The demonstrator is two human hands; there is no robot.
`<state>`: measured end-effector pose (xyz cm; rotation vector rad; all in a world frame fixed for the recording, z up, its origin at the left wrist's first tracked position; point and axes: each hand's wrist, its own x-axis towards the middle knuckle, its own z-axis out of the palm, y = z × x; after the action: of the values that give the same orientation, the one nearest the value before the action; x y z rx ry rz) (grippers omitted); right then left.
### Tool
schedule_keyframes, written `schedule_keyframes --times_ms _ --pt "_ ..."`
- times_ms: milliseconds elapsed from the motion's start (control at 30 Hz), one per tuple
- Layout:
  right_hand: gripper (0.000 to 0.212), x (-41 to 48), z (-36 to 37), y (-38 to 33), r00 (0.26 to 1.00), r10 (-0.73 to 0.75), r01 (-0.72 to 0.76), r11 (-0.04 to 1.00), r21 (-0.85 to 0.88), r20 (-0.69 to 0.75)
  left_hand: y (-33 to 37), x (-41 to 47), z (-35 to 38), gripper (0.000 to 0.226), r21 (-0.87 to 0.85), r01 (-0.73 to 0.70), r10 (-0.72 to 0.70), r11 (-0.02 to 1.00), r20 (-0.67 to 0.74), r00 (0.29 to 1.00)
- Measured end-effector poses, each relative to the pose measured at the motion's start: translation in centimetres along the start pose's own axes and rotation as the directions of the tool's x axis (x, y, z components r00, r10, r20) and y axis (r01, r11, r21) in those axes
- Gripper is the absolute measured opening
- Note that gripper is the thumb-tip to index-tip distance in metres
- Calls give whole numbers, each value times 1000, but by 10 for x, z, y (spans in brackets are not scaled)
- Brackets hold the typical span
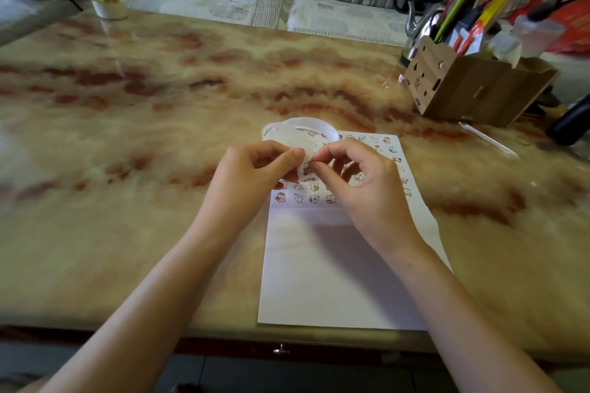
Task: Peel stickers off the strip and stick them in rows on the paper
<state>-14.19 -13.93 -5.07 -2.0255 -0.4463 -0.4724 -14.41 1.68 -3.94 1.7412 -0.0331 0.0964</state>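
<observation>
Your hands meet close together over the paper. Your left hand (255, 166) pinches the white strip (300, 132), which curls away in a loop beyond your fingers. Your right hand (360, 182) pinches a sticker (306, 168) at the strip's near end. Beneath both hands the paper (335, 281) lies flat on the worktop (159, 105), with rows of stickers (298, 198) across its far part.

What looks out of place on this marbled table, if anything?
Nothing is spilled or damaged. The translucent white sticker strip curls up in a loose loop beyond the left hand and right hand instead of lying flat; the small cartoon stickers on the white paper sheet sit in even rows.
</observation>
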Motion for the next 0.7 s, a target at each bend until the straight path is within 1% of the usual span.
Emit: schedule_keyframes --times_ms 133,233,267,333,400,533,633,700 --pt "5 -1 0 1 997 -74 77 992 -105 29 -1 0 -1 14 18 16 -15 1000 -19 1000" --pt "7 -2 -2 -2 994 -86 91 991 -94 61 -1 1 -4 16 44 17 -15 999 -49 999" --pt "6 -2 -3 -5 995 -71 76 995 -64 74 -1 2 -5 16 52 19 -16 998 -61 998" --pt "4 -2 -6 -9 996 12 -19 997 69 92 -1 3 -7 16 64 21 -15 998 -85 996" --pt "9 1 -12 -7 990 114 -125 980 155 79 0 3 -8 17 78 18 -10 997 -104 995" --pt "8 10 -33 9 955 290 -296 945 136 65 2 2 -8 19 99 14 -2 995 -119 993" --pt "6 11 -45 18 933 352 -359 929 96 77 3 1 -9 19 102 11 1 995 -116 993" --pt "7 10 -47 21 926 369 -375 925 66 86 3 1 -9 19 107 9 4 994 -114 993"
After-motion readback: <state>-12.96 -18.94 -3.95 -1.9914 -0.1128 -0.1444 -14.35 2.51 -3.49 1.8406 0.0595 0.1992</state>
